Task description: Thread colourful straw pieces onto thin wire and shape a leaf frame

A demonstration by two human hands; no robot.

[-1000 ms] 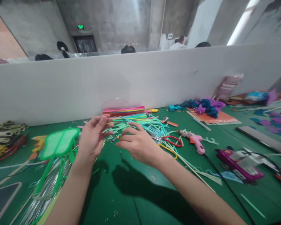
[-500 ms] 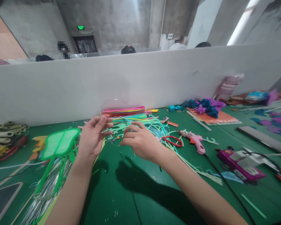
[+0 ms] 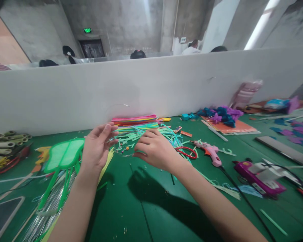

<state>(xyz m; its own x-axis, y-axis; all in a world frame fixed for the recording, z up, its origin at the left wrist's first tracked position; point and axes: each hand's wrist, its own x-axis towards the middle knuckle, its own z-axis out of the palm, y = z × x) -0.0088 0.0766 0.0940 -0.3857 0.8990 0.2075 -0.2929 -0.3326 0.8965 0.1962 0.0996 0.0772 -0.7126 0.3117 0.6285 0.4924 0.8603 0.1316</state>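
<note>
My left hand (image 3: 98, 144) is raised over the table with thumb and index finger pinched and the other fingers loosely curled. My right hand (image 3: 155, 148) faces it, palm down, fingertips drawn together. A thin clear thread (image 3: 125, 155) curves between the two hands; its ends are hidden by the fingers. A fine arc, perhaps part of the same thread, shows against the white partition above. Beyond the hands lie several small beads (image 3: 127, 148) and a heap of pale green and blue pipe cleaners (image 3: 133, 131). Red-handled scissors (image 3: 189, 153) lie beside my right wrist.
A pink glue gun (image 3: 212, 153) and a purple power strip (image 3: 259, 179) with cables are at right. On the left are a green mesh piece (image 3: 64, 154), bamboo tubes (image 3: 5, 144) and a phone (image 3: 6, 215). A white partition (image 3: 91, 90) closes off the back; people are behind it.
My left hand has shifted slightly left and turned a little. My right hand has moved slightly right, widening the gap between them. The thread's curve now shows more clearly below.
</note>
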